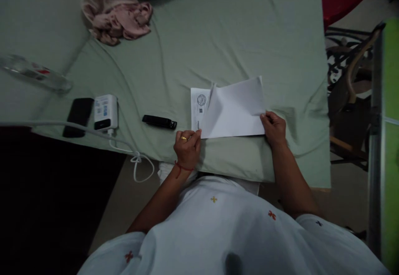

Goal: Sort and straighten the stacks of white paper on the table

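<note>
At the near edge of the bed [218,38], the left hand [187,148] pinches the near left corner of the white paper [233,110], and the right hand [274,128] grips its right edge. The sheet looks mid-fold, one flap lifted over a printed part; pressing the crease flat would seem to need both edges aligned. Left lie a black stapler [158,121], power bank [106,112] and phone [77,116]. Farther off, pink cloth [116,15]. No containers show.
</note>
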A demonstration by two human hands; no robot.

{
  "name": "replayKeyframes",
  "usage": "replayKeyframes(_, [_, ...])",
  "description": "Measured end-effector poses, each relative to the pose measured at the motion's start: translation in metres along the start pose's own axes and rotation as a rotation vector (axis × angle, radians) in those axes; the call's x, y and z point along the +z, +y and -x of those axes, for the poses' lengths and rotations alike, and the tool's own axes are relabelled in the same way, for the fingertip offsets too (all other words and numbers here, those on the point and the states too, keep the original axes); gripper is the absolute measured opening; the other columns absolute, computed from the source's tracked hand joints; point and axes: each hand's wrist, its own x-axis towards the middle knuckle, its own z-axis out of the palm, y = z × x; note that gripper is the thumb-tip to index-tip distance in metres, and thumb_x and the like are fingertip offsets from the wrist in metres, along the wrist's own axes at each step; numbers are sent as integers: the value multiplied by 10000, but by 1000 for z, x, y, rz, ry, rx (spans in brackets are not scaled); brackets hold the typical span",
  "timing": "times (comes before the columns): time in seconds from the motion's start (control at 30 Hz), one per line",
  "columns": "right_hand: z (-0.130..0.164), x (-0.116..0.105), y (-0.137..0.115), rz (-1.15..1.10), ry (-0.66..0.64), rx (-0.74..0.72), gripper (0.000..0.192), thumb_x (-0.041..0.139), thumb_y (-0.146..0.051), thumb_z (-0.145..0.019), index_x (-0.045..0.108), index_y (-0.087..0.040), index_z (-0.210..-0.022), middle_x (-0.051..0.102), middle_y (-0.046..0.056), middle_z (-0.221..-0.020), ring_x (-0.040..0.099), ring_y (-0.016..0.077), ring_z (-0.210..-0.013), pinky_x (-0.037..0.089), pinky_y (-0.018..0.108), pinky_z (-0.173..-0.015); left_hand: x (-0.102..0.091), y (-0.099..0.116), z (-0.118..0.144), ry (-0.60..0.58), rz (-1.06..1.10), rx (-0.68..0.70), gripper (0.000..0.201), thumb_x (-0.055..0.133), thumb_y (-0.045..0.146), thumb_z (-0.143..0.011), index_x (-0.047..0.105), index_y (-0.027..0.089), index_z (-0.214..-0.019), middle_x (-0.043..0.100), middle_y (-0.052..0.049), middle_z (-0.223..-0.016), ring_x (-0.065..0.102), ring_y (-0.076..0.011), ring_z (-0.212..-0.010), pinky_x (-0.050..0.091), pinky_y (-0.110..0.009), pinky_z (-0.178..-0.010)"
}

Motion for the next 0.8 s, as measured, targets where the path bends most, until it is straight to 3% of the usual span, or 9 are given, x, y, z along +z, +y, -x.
replayKeyframes(0.33, [1, 1, -7, -20, 12, 21, 300, 659, -466, -843, 745, -187, -910, 562, -21, -694, 444, 125, -629, 360, 263, -593, -4, 22, 6, 39, 30, 210, 223, 578, 262, -983, 800, 245, -980, 707, -69, -792, 615, -191, -748, 504, -371, -783])
replayKeyframes(0.63, [0, 1, 1, -11, 7, 6, 301, 653, -478, -864, 743, -198, -928, 561, -23, -697, 450, 127, -630, 361, 263, -598, -8, 19, 4, 41, 87, 89, 292, 529, 334, -1013, 808, 257, -1051, 684, -58, -834, 622, -160, -764, 495, -286, -703])
replayKeyframes(0.8, [0, 0, 1, -5, 11, -5, 288, 653, -466, -869, 744, -195, -903, 570, -19, -702, 459, 130, -638, 366, 267, -604, -9, 18, 1, 99, 31, 65, 248, 563, 320, -990, 805, 267, -993, 620, -52, -794, 555, -181, -741, 482, -350, -758])
